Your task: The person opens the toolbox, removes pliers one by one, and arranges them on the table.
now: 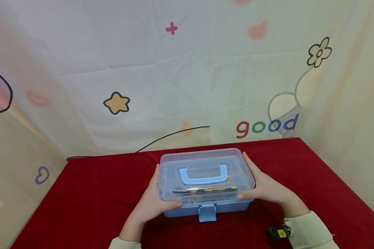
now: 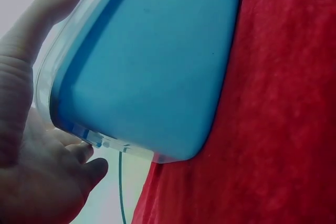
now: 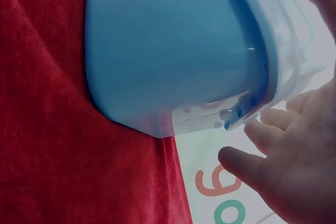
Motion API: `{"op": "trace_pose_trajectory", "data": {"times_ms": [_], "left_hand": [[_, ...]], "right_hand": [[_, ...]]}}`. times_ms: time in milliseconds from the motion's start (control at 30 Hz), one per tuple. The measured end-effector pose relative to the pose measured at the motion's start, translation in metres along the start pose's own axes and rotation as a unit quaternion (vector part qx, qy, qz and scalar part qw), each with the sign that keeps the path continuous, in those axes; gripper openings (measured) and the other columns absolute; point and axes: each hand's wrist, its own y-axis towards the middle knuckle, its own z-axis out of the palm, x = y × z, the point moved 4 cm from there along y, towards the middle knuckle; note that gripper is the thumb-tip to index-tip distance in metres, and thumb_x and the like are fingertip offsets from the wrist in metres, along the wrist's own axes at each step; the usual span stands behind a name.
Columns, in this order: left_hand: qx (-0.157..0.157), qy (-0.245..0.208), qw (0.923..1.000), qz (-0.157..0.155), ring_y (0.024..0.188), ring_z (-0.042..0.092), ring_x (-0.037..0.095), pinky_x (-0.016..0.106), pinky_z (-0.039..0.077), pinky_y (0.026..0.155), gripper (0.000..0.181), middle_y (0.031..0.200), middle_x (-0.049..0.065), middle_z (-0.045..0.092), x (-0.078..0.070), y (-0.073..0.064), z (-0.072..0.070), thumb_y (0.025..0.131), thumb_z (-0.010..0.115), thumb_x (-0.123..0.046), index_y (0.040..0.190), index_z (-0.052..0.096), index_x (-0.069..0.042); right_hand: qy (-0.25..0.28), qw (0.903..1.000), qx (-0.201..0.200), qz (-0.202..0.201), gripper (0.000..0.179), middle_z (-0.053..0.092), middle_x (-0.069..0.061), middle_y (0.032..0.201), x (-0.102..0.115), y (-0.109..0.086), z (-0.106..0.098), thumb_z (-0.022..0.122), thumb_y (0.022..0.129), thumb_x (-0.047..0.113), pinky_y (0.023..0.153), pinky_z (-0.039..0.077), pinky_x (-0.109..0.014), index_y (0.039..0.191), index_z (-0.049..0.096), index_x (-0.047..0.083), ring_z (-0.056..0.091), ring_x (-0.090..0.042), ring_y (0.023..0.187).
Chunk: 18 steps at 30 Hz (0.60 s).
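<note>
A blue plastic toolbox [image 1: 205, 178] with a see-through lid sits on the red cloth between both hands. Its light blue handle [image 1: 204, 180] lies folded on the lid, and the front latch [image 1: 207, 212] juts outward and down. Through the lid, something dark and yellow shows, too blurred to name. The left hand [image 1: 152, 200] grips the left end, thumb on the lid's front edge. At the right end the right hand [image 1: 266, 185] grips likewise, thumb near the front corner. In the wrist views, fingers of the left hand [image 2: 47, 171] and right hand [image 3: 299, 150] reach toward the lid's back edge.
Red cloth [image 1: 90, 207] covers the table. A pale printed curtain [image 1: 174, 79] hangs behind it and at both sides. A small black device with a yellow label [image 1: 280, 232] is by the right sleeve.
</note>
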Motion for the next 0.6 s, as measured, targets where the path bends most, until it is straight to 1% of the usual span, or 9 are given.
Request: {"op": "trace_pose_trajectory", "data": {"times_ms": [67,133,200,267,333,400,500,600], "left_hand": [[0.006,0.000,1.0000,-0.001,0.122,0.046,0.023,0.034,0.051,0.093,0.110,0.136,-0.004,0.044,0.000,0.000,-0.001,0.065,0.085,-0.012,0.148,0.014,-0.028],[0.013,0.000,0.9998,-0.012,0.123,0.045,0.023,0.038,0.049,0.095,0.112,0.138,-0.005,0.042,0.000,-0.002,-0.002,0.066,0.085,-0.013,0.149,0.012,-0.029],[0.012,0.009,0.9991,-0.039,0.126,0.041,0.023,0.041,0.046,0.099,0.115,0.142,-0.006,0.037,0.000,-0.005,-0.005,0.066,0.085,-0.016,0.150,0.008,-0.032],[0.008,0.022,0.9971,-0.073,0.129,0.037,0.023,0.045,0.042,0.103,0.118,0.145,-0.007,0.032,0.001,-0.008,-0.008,0.066,0.086,-0.019,0.150,0.005,-0.035],[0.004,0.044,0.9934,-0.106,0.133,0.031,0.022,0.050,0.036,0.107,0.119,0.149,-0.007,0.027,0.002,-0.011,-0.012,0.065,0.086,-0.024,0.150,0.004,-0.036],[0.004,0.067,0.9896,-0.127,0.134,0.028,0.023,0.054,0.033,0.108,0.118,0.151,-0.005,0.025,0.003,-0.013,-0.015,0.064,0.086,-0.028,0.151,0.006,-0.035],[0.020,0.085,0.9867,-0.137,0.135,0.027,0.024,0.058,0.030,0.109,0.116,0.151,-0.003,0.026,0.004,-0.015,-0.019,0.064,0.086,-0.030,0.151,0.009,-0.034],[0.041,0.071,0.9874,-0.135,0.133,0.029,0.023,0.058,0.029,0.110,0.115,0.148,-0.004,0.031,0.005,-0.016,-0.021,0.064,0.086,-0.025,0.149,0.011,-0.038]], "right_hand": [[0.000,1.0000,0.005,0.001,0.122,0.019,-0.015,0.147,0.000,0.000,0.000,0.080,0.071,0.023,0.090,0.053,-0.042,0.151,-0.012,0.025,0.025,-0.040,0.130],[0.003,0.9999,0.015,0.003,0.123,0.020,-0.013,0.147,0.000,0.000,0.001,0.080,0.070,0.022,0.090,0.052,-0.039,0.151,-0.012,0.027,0.027,-0.039,0.130],[0.012,0.9993,0.034,-0.006,0.121,0.022,-0.011,0.146,-0.001,0.001,0.002,0.080,0.071,0.019,0.091,0.052,-0.038,0.150,-0.010,0.029,0.028,-0.038,0.129],[0.016,0.9982,0.054,-0.021,0.117,0.026,-0.009,0.144,-0.001,0.000,0.001,0.079,0.072,0.016,0.092,0.051,-0.036,0.151,-0.006,0.029,0.030,-0.037,0.128],[0.018,0.9967,0.073,-0.030,0.111,0.030,-0.007,0.142,-0.002,0.000,-0.001,0.078,0.073,0.015,0.093,0.050,-0.034,0.150,-0.001,0.031,0.033,-0.035,0.127],[0.008,0.9958,0.085,-0.031,0.106,0.034,-0.007,0.140,-0.003,-0.003,-0.004,0.077,0.074,0.015,0.093,0.049,-0.033,0.151,0.005,0.030,0.036,-0.034,0.126],[-0.008,0.9957,0.092,-0.008,0.103,0.037,-0.007,0.140,-0.007,-0.007,-0.008,0.077,0.074,0.017,0.095,0.047,-0.034,0.150,0.010,0.031,0.038,-0.032,0.125],[-0.012,0.9954,0.094,0.013,0.104,0.036,-0.008,0.141,-0.010,-0.009,-0.009,0.078,0.072,0.018,0.098,0.044,-0.039,0.150,0.011,0.032,0.035,-0.034,0.127]]}}
